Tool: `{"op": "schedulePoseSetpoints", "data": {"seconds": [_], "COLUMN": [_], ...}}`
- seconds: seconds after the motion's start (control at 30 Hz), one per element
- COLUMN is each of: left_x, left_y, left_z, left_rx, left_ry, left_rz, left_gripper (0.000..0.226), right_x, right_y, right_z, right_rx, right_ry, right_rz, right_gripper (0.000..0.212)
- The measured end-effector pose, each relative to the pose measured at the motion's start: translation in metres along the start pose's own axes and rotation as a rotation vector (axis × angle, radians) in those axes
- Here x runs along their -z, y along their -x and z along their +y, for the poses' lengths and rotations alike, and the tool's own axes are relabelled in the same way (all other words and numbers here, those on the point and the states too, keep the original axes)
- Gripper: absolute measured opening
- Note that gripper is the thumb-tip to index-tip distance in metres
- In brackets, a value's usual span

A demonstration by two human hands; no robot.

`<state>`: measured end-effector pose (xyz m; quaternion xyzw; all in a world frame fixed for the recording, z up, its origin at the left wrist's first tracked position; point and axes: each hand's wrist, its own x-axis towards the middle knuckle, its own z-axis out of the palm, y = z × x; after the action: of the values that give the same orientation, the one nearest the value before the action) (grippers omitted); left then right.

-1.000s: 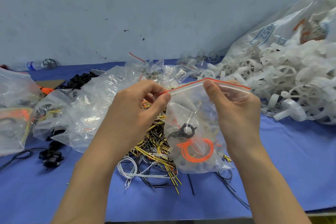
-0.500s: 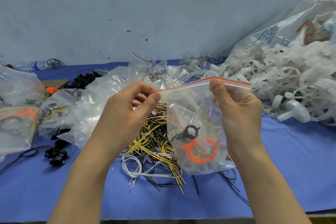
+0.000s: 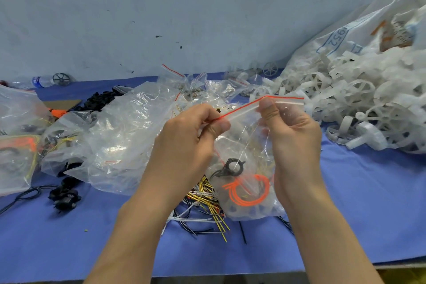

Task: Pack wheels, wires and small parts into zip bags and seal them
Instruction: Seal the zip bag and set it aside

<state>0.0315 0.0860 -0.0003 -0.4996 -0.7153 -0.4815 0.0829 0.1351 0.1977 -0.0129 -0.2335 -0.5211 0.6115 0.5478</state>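
I hold the zip bag (image 3: 247, 168) up in front of me, above the table (image 3: 368, 203), between my two hands. My left hand (image 3: 184, 143) pinches the red-lined zip strip (image 3: 244, 108) at its left end, thumb pressed against curled fingers. My right hand (image 3: 292, 131) pinches the same strip further right, thumb on the near face and fingers behind the plastic; the strip's right end sticks out past it. Both forearms come up from the bottom edge, wrists bent inward toward each other.

The strip slopes upward from left to right. Whether it is pressed closed along its whole length I cannot tell.

Inside the bag, near the bottom, lie a coil of orange wire (image 3: 247, 190), a small black ring-shaped part (image 3: 234, 166) just above it, and pale translucent pieces at the very bottom.

Under the bag lies a loose pile of yellow, black and white wires (image 3: 205, 210). To the left are crumpled clear plastic bags (image 3: 119, 143); to the right, a heap of white plastic wheels (image 3: 359, 104) spilling from a large sack (image 3: 359, 27).
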Motion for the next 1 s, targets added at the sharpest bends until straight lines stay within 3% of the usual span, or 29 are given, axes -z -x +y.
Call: {"op": "schedulePoseSetpoints", "data": {"seconds": [0.27, 0.73, 1.0], "left_x": [0.002, 0.009, 0.009], "left_y": [-0.001, 0.001, 0.0], "left_z": [-0.002, -0.003, 0.001], "left_rx": [-0.015, 0.008, 0.021], "left_ry": [-0.05, -0.049, -0.048], "left_rz": [-0.011, -0.012, -0.003], "left_gripper": [0.01, 0.01, 0.012], "right_x": [0.004, 0.007, 0.006], "right_y": [-0.003, -0.003, -0.003], "right_z": [-0.004, -0.007, -0.012], "right_rx": [-0.042, -0.118, -0.14], "right_ry": [-0.101, -0.248, -0.315], "right_rz": [0.133, 0.153, 0.174], "right_gripper": [0.027, 0.017, 0.036]}}
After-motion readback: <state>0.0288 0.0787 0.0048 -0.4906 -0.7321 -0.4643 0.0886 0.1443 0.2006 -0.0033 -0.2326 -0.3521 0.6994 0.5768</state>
